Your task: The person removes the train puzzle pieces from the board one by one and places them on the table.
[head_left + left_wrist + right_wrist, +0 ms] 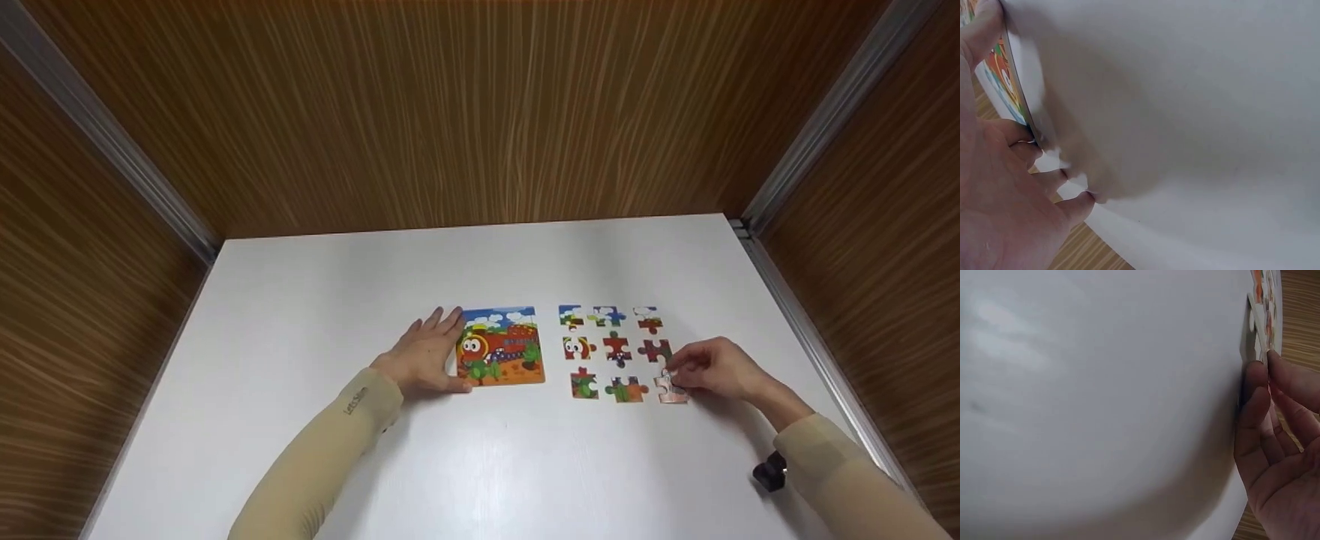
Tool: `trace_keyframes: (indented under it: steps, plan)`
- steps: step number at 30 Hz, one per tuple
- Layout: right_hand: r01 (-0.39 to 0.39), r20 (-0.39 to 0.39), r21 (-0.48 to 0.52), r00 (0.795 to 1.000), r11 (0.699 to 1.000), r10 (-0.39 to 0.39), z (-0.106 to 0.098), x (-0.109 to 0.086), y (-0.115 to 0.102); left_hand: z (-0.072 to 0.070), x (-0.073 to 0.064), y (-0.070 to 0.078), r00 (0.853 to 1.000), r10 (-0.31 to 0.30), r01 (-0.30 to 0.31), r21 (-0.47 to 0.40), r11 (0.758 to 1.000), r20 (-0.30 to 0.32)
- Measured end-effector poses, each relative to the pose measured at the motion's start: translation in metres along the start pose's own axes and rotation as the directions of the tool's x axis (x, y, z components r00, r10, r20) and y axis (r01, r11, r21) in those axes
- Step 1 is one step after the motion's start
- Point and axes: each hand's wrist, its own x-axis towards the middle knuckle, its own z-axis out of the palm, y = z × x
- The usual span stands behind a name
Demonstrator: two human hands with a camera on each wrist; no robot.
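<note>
A square picture board with a cartoon train, cacti and clouds lies flat on the white table. My left hand rests along its left side with spread, mostly straight fingers. The thumb touches the lower left corner, and fingertips meet the board's edge in the left wrist view. To the right, my right hand pinches a jigsaw piece at the lower right of a grid of loose pieces. In the right wrist view this piece is tilted, one edge lifted off the table between thumb and fingers.
Several other jigsaw pieces lie apart in rows between the board and my right hand. A small black object shows beside the right sleeve. Wood-grain panels stand behind the table and at both sides.
</note>
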Motion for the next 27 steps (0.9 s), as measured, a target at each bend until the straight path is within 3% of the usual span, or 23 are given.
trace_keyframes:
  steps: [6,22,27]
  plan:
    - [-0.054,-0.036,-0.055,0.998,0.997,0.052,0.0013,-0.0026,-0.0023,0.0008,-0.0022,0.0020,1.000,0.000,0.000,-0.003,1.000,0.002]
    - [-0.093,-0.066,-0.109,0.994,0.990,0.086,0.0057,-0.0067,-0.0081,0.0005,-0.0031,0.0051,1.000,-0.005,0.005,0.009,1.000,-0.002]
    - [-0.097,-0.081,-0.135,0.993,0.986,0.086,0.0076,-0.0083,-0.0077,0.0017,-0.0013,0.0050,1.000,-0.013,0.013,-0.026,1.000,-0.002]
